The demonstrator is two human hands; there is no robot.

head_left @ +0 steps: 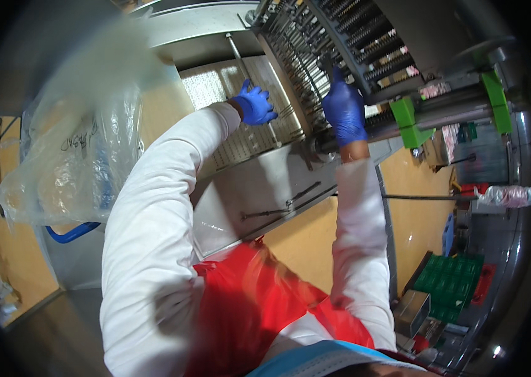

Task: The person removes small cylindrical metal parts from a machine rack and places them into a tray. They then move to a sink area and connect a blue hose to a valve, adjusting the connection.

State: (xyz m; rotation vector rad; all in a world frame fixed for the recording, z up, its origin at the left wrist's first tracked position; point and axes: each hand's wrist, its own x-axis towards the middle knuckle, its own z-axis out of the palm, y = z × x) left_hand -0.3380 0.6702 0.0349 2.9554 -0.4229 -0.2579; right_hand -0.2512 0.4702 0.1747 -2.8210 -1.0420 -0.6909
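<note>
My left hand (256, 105), in a blue glove, has its fingers spread. It is over a perforated metal bed (228, 147), beside a thin metal rod (240, 60) that crosses the bed; whether it touches either cannot be told. To the right, my right hand (344, 108), also blue-gloved, is raised at a machine's rack of closely set metal pins (297, 60). One finger reaches up by a small dark part (326, 63). The other fingers are mostly folded out of sight, around something I cannot make out.
Large clear plastic bags (74, 163) hang at the left above a blue tubular handle (72, 234). Green clamps (411, 119) sit on a thick metal bar at the right. A dark cable (426, 197) runs toward a plastic-wrapped piece (509, 196). Green crates (446, 284) stand at lower right.
</note>
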